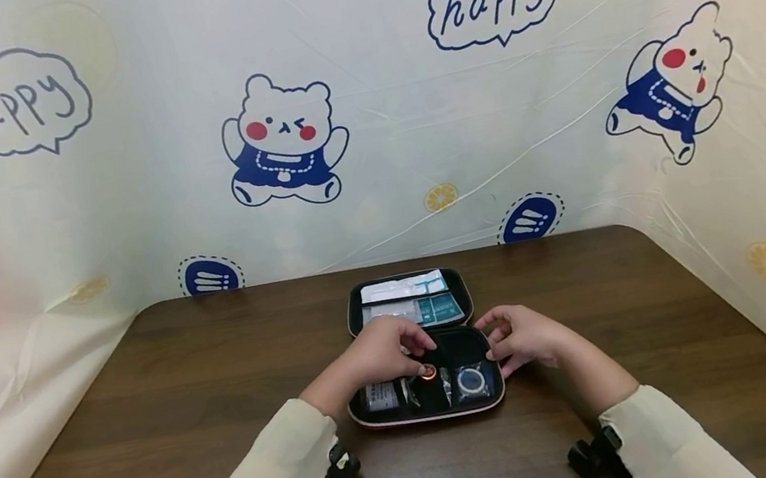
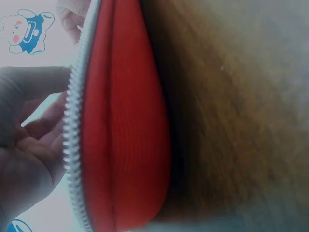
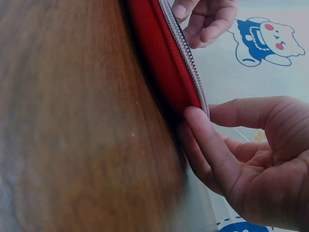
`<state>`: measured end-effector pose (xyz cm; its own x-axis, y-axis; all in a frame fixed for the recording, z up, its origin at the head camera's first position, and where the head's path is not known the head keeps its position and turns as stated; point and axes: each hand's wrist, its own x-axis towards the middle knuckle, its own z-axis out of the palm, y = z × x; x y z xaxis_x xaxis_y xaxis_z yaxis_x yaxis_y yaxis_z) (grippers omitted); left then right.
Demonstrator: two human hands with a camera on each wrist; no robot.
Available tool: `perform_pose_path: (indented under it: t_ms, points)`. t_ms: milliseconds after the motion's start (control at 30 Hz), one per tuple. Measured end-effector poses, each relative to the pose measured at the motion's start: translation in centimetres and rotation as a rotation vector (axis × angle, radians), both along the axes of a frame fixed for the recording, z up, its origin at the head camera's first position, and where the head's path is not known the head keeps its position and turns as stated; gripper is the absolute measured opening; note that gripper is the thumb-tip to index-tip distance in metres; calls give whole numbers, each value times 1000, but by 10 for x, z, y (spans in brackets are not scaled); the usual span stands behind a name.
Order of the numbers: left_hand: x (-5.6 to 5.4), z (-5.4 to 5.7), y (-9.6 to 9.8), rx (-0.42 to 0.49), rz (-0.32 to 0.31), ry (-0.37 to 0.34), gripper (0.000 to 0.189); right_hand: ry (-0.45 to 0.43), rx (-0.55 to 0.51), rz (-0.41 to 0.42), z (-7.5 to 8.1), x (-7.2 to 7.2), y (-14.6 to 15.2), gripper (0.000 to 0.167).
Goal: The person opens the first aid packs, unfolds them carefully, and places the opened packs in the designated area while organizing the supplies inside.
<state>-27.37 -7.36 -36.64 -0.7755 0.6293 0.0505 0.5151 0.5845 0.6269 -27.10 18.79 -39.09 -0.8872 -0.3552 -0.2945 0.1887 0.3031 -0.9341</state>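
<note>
A zip case (image 1: 431, 416) lies unfolded on the table, black inside, with a red outer side (image 2: 130, 121) and a silver zip. Over its near half is my left hand (image 1: 390, 349), fingers loosely bent and thumb tip beside a small round item with an orange rim (image 1: 430, 371). My right hand (image 1: 524, 335) pinches the case's right edge, fingers on the red outside and thumb at the zip (image 3: 193, 63). In the near half sit a clear packet with a white ring shape (image 1: 471, 381), a silvery pointed item (image 1: 447, 386) and a grey packet (image 1: 381, 396).
The far half of the case holds white and teal packets (image 1: 440, 308) under a black strap. Brown wooden table (image 1: 222, 367) surrounds the case. A pale printed cloth (image 1: 376, 105) with bears hangs behind and at both sides.
</note>
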Motion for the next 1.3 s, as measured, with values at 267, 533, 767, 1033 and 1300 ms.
perform_pose_path:
  t_ms: [267, 533, 767, 1033, 1300]
  points:
    - [-4, -7, 6, -88, -111, 45, 21, 13, -5, 18, 3, 2, -1, 52]
    - [-4, -9, 8, -126, -156, 70, 16, 14, -10, 22, 3, 3, -1, 52]
    - [-4, -7, 6, -84, -146, 50, 11, 10, -6, 17, 3, 3, -1, 52]
    - [-2, -9, 8, -143, -183, 54, 22, 4, -10, 24, 1, 1, 0, 51]
    - [-3, -4, 8, -144, -181, 47, 19, -7, -4, 16, 1, 0, 1, 51]
